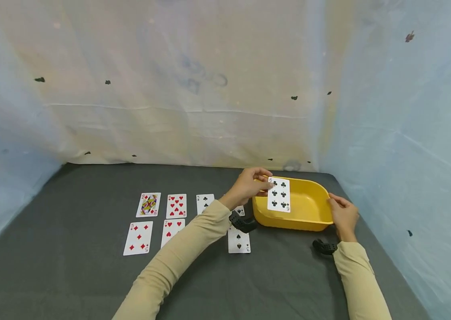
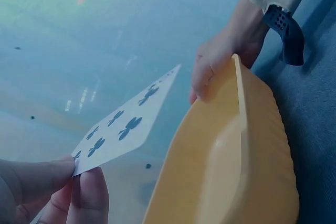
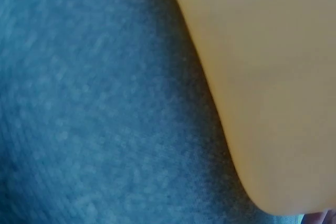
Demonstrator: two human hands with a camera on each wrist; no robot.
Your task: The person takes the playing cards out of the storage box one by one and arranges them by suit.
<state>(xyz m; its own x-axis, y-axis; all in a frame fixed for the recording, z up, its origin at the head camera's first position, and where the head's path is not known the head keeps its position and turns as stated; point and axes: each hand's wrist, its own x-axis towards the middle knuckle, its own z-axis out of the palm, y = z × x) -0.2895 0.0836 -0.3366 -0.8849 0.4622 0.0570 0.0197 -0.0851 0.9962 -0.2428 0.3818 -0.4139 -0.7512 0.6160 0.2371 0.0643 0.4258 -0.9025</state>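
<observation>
My left hand pinches a playing card, the six of clubs, by one edge between thumb and fingers. The card is tilted up above the yellow tub, its face toward the head camera. In the left wrist view, the thumb and fingertips show at the card's near corner. At the tub's right end, my right hand grips the rim, thumb on the near side. The tub's outer wall fills much of the right wrist view, where only a bit of the fingers shows at the bottom corner.
Face-up cards lie in two rows left of the tub, among them a diamond face card, a heart card, a five of diamonds and a spade card. My left forearm hides some. A dark cloth covers the table; sheeting hangs behind.
</observation>
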